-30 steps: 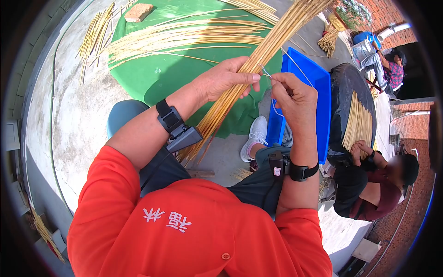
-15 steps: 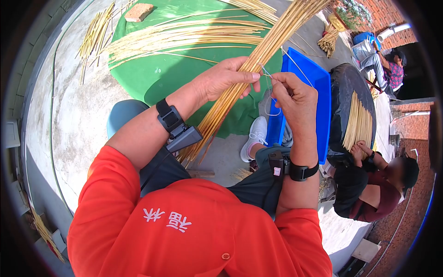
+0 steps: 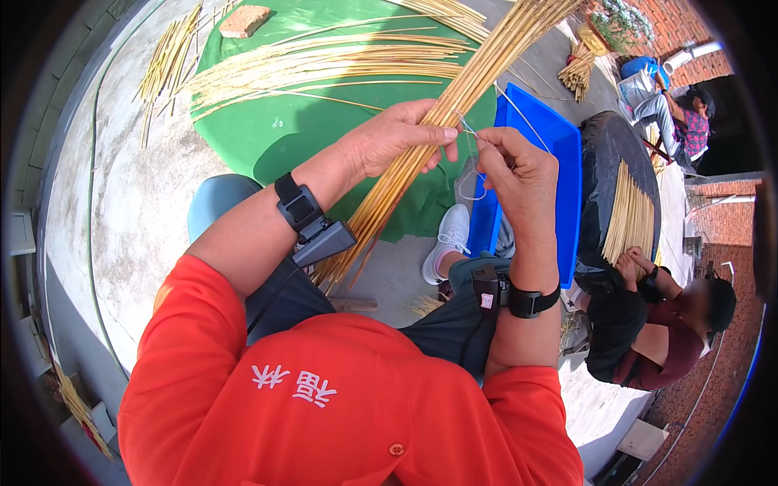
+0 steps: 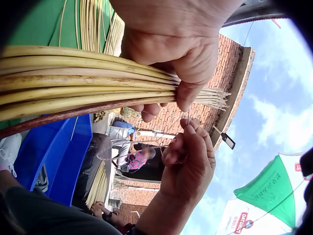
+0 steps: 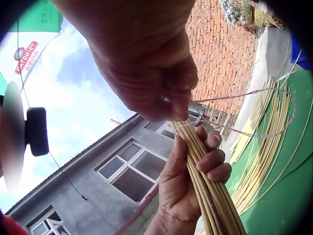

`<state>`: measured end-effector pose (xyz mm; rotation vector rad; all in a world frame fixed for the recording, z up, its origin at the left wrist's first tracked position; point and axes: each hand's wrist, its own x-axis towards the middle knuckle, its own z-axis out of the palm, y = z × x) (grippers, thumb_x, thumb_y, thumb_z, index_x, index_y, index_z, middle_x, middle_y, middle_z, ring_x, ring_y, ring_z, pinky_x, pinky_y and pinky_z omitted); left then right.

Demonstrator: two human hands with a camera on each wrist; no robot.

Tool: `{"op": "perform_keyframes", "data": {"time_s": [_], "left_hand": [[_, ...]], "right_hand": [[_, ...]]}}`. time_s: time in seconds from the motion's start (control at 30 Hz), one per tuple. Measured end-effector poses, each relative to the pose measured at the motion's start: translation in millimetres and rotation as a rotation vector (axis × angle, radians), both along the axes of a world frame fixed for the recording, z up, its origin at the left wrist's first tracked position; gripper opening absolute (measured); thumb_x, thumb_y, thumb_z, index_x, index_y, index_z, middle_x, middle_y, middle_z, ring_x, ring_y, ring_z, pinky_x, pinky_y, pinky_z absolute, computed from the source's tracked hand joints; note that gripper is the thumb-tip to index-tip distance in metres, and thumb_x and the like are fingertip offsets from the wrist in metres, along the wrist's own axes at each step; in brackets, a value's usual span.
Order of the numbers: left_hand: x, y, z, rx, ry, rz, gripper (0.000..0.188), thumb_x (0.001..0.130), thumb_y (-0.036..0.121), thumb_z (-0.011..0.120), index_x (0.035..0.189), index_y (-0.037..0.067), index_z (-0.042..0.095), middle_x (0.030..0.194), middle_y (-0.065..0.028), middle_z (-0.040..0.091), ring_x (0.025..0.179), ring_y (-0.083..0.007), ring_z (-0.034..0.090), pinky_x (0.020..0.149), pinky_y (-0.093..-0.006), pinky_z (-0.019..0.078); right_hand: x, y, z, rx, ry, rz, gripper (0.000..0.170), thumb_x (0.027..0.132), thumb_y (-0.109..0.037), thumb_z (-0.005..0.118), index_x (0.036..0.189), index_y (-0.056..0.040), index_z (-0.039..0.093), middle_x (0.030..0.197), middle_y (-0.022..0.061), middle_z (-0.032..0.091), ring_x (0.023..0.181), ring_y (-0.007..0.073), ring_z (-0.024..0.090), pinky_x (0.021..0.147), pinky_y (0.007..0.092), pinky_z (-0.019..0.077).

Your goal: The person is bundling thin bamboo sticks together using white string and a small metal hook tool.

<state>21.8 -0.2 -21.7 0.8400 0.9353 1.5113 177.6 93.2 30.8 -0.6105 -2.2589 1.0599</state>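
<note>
My left hand (image 3: 397, 139) grips a slanting bundle of long yellow stalks (image 3: 482, 74), thumb laid across its near side. Beside it, my right hand (image 3: 520, 174) pinches a thin pale string (image 3: 462, 193) between thumb and forefinger, right at the bundle. In the right wrist view a loop of the twisted string (image 5: 261, 135) trails away from the pinching fingers. One brownish-red stalk (image 4: 83, 112) runs along the bundle's edge in the left wrist view. The bundle's lower end passes close to the wrist camera on my left arm.
Loose stalks (image 3: 324, 69) and a brick (image 3: 243, 22) lie on a green cloth (image 3: 275, 154). A blue tub (image 3: 565, 211) stands to the right. Beyond it, another person (image 3: 668, 324) handles stalks on a black-covered surface (image 3: 604, 142). A further person (image 3: 693, 121) sits farther back.
The hanging string loop has swung and changed shape slightly below my right hand. Both hands and the bundle stay almost in place.
</note>
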Motion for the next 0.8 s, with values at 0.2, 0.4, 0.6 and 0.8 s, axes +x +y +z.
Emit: {"op": "perform_keyframes", "data": {"time_s": [0.2,0.4,0.6,0.8], "left_hand": [[0.9,1.5,-1.8,-0.002,0.022,0.013,0.030,0.084,0.022,0.061,0.105,0.003,0.052,0.082,-0.0100,0.059,0.059,-0.0107,0.052,0.053,-0.0222,0.0439],[1.6,1.0,-1.4,-0.008,0.054,0.017,0.032,0.083,0.023,0.062,0.106,0.003,0.050,0.082,-0.0091,0.058,0.060,-0.0105,0.052,0.054,-0.0226,0.0438],[1.1,1.7,-4.0,-0.017,0.045,0.014,0.033,0.083,0.023,0.064,0.106,0.004,0.050,0.081,-0.0086,0.059,0.061,-0.0105,0.052,0.054,-0.0230,0.0437],[2.1,0.8,-3.5,-0.038,0.054,0.018,0.032,0.084,0.021,0.062,0.107,0.004,0.050,0.079,-0.0073,0.058,0.061,-0.0103,0.053,0.056,-0.0228,0.0438]], "right_hand": [[0.6,-0.3,1.8,0.019,-0.020,-0.010,0.007,0.076,-0.003,0.061,0.082,-0.0014,0.064,0.058,0.0057,0.057,0.051,0.0054,0.051,0.048,0.0214,0.0410],[1.3,4.0,0.0,0.054,-0.021,0.005,0.009,0.078,-0.005,0.060,0.085,-0.0013,0.065,0.061,0.0071,0.059,0.052,0.0087,0.054,0.049,0.0228,0.0423],[2.1,5.9,2.6,0.016,-0.048,0.028,0.010,0.080,-0.005,0.059,0.087,-0.0005,0.065,0.061,0.0071,0.058,0.053,0.0095,0.054,0.050,0.0238,0.0423],[2.2,7.6,2.1,-0.017,-0.042,0.034,0.010,0.081,-0.005,0.059,0.087,-0.0005,0.065,0.061,0.0067,0.058,0.053,0.0087,0.053,0.049,0.0236,0.0418]]}}
